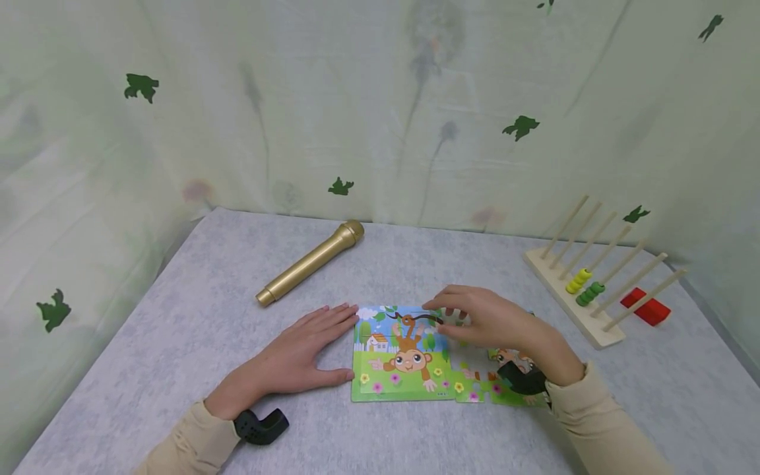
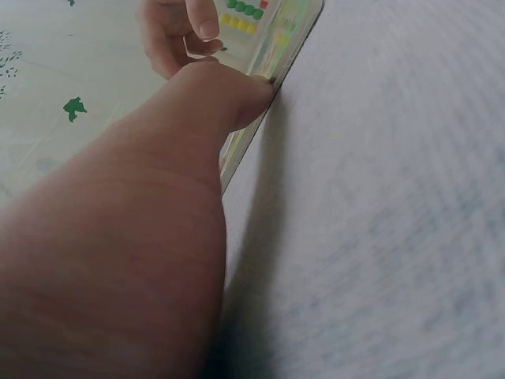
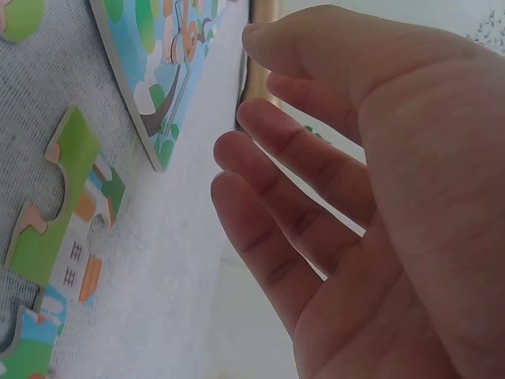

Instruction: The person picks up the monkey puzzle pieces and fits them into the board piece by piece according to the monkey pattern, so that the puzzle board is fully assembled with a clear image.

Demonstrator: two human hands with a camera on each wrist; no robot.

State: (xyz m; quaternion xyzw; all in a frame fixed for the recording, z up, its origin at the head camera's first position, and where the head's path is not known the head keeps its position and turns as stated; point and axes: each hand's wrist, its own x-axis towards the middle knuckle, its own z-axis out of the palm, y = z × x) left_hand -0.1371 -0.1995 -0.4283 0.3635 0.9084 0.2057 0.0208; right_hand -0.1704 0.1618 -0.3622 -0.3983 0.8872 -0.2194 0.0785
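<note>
A jigsaw puzzle board (image 1: 398, 363) with a monkey picture lies flat in front of me. My left hand (image 1: 309, 349) rests on the table at its left side, fingers extended, with thumb and fingertips right at the board's edge. Over the upper right corner hovers my right hand (image 1: 487, 315). Its fingers are loosely bent, and in the right wrist view the hand (image 3: 316, 181) has nothing between thumb and fingers. Loose puzzle pieces (image 3: 71, 213) lie on the cloth beside the board, partly hidden by my right hand and wrist in the head view.
A gold toy microphone (image 1: 311, 264) lies behind my left hand. At the right stands a wooden peg rack (image 1: 552, 277) with yellow beads (image 1: 578, 281) and green beads (image 1: 590, 294). Red pieces (image 1: 646, 307) lie beside it. A patterned curtain (image 1: 380, 119) hangs behind the table.
</note>
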